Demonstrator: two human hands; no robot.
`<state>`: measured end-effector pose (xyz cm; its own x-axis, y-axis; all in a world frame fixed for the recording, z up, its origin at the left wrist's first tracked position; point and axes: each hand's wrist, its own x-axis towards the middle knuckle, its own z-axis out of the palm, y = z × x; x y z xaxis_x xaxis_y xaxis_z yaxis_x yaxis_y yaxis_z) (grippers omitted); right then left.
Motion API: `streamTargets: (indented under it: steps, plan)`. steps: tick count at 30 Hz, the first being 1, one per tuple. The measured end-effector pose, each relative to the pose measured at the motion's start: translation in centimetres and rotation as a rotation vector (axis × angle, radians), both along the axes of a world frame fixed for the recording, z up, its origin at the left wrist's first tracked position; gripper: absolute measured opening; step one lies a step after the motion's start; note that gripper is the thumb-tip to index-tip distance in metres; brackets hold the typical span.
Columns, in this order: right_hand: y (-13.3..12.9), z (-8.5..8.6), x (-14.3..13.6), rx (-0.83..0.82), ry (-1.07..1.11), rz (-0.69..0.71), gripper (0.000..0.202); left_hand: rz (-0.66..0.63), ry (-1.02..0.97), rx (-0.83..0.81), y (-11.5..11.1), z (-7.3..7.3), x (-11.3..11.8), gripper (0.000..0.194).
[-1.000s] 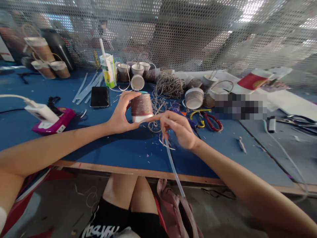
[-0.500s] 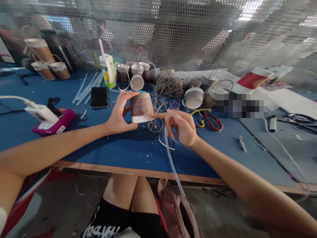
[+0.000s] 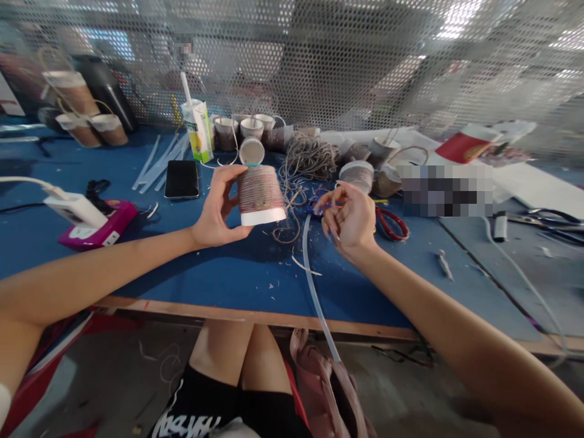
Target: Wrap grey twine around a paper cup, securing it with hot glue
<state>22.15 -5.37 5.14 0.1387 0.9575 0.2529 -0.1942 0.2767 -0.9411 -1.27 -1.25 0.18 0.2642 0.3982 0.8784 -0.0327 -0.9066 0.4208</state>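
Observation:
A paper cup (image 3: pixel 261 193) wound with brownish-red cord hangs tilted above the blue table, its bare white band at the lower end. My left hand (image 3: pixel 218 210) grips this cup from the left, thumb at the white band and fingers at the other end. To the right, apart from the cup, my right hand (image 3: pixel 350 218) has its palm partly turned up. Its fingers are loosely bent and spread, and I see nothing in them. Below that hand runs a translucent strip (image 3: pixel 314 295) over the table edge. A blue object (image 3: pixel 318 199), partly hidden, lies by the right fingertips.
Behind the cup stand several cord-wrapped cups (image 3: pixel 225 135) and a heap of grey cord (image 3: pixel 311 157). A drink carton (image 3: pixel 198 131), a phone (image 3: pixel 181 179) and a purple power strip (image 3: pixel 109 228) are at left. Red-handled pliers (image 3: pixel 393 225) and scissors (image 3: pixel 559 219) lie at right.
My right hand has drawn away from the cup to the right, its pointing forefinger now bent and the palm turned up more. My left hand keeps hold of the cup, almost unmoved.

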Motion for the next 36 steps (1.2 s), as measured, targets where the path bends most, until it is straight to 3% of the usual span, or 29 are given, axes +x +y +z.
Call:
streamTargets:
  steps: [2,7,10,15,19,24,28,31,36]
  plan:
    - [-0.5,0.4,-0.1,0.046,0.013,0.090,0.027,-0.028,-0.006,-0.014,0.1,-0.2,0.0,0.083]
    - [-2.0,1.1,-0.5,0.041,-0.061,0.506,0.033,-0.013,0.009,-0.047,0.2,-0.4,0.1,0.080]
    - [-2.2,1.0,-0.7,0.010,-0.095,0.623,0.037,-0.059,0.001,-0.074,0.1,-0.5,0.1,0.082]
    - [-1.7,0.7,-0.7,-0.043,-0.061,0.614,0.037,-0.109,-0.029,-0.065,0.0,-0.5,0.2,0.080]
    - [-1.4,0.5,-0.6,-0.071,-0.051,0.516,0.037,-0.073,-0.015,-0.056,-0.1,-0.5,0.2,0.080]
    - [-0.5,0.1,-0.2,-0.111,-0.057,0.289,0.042,-0.026,-0.070,-0.018,0.0,-0.2,0.4,0.077]
    - [0.0,0.2,0.3,-0.007,0.030,0.082,0.036,-0.030,-0.083,0.045,0.2,-0.1,0.4,0.076]
    - [-0.6,0.7,0.1,0.091,0.081,0.194,0.031,-0.016,-0.060,0.022,0.2,-0.2,0.3,0.076]
    - [-2.0,1.4,-0.6,0.089,0.023,0.599,0.032,-0.038,-0.049,-0.056,-0.1,-0.5,0.3,0.075]
